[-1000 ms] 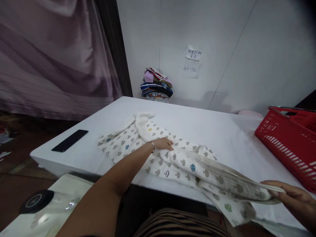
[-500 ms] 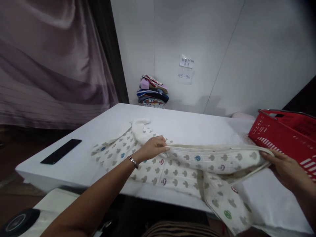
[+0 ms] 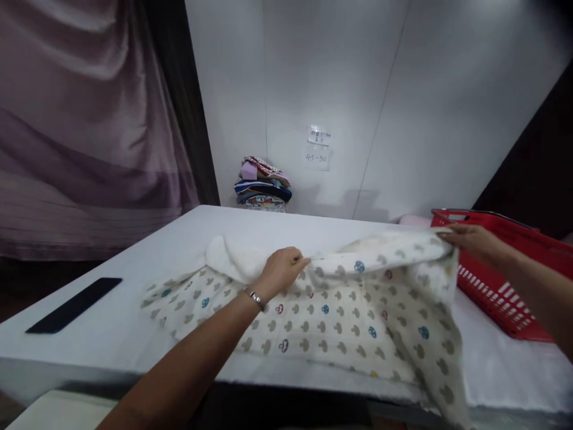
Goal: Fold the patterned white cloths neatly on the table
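A white cloth with a mushroom print (image 3: pixel 331 310), perhaps a baby garment or blanket, lies partly bunched on the white table (image 3: pixel 179 239). My left hand (image 3: pixel 284 269) pinches its upper edge near the middle, a metal bracelet on the wrist. Farther right, my right hand (image 3: pixel 470 239) grips the corner of the same edge and holds it raised above the table. Cloth hangs down from there past the table's front edge. To the left, the white part of the cloth lies in loose folds.
A red plastic basket (image 3: pixel 492 298) stands on the right, behind my right arm. A flat black object (image 3: pixel 74 304) lies at the table's left. A stack of folded fabrics (image 3: pixel 263 185) sits at the back, near paper signs (image 3: pixel 317 149) on the wall. A purple curtain (image 3: pixel 89 119) hangs left.
My right hand has lifted its corner up and a little left, so the cloth's right part now hangs spread below it. My left hand keeps its pinch. The camera view has shifted.
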